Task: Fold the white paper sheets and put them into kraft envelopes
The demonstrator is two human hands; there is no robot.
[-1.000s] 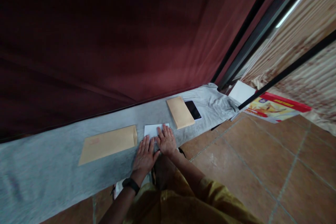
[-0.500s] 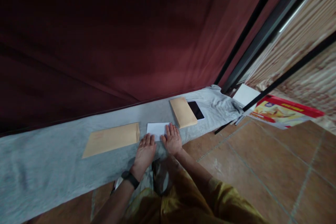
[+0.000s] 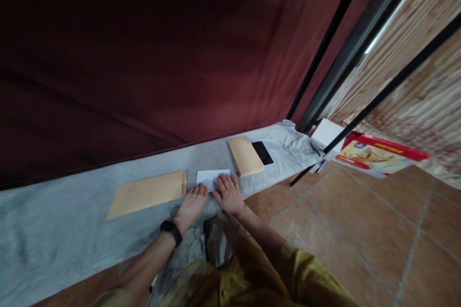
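A small white sheet of paper (image 3: 209, 177) lies flat on the grey cloth. My left hand (image 3: 191, 205), with a dark watch at the wrist, rests its outstretched fingers at the sheet's near left corner. Over the near right part of the paper lies my right hand (image 3: 229, 195), palm down with fingers slightly spread. Left of the paper is a long tan envelope (image 3: 147, 193), its end close to my left fingers. A second tan envelope (image 3: 245, 154) sits to the right, partly over or against a dark-screened tablet or phone (image 3: 262, 152).
The grey cloth (image 3: 54, 220) covers a long narrow surface against a dark red curtain (image 3: 162, 57). Black metal poles (image 3: 320, 57) stand at the right. Beyond its right end, a white board (image 3: 327, 133) and a red-yellow printed box or poster (image 3: 378, 153) are near the tiled floor (image 3: 342, 211).
The view has shifted slightly, so the scene sits a little further left. My left forearm has swung outward. Both hands remain at the paper's near edge.
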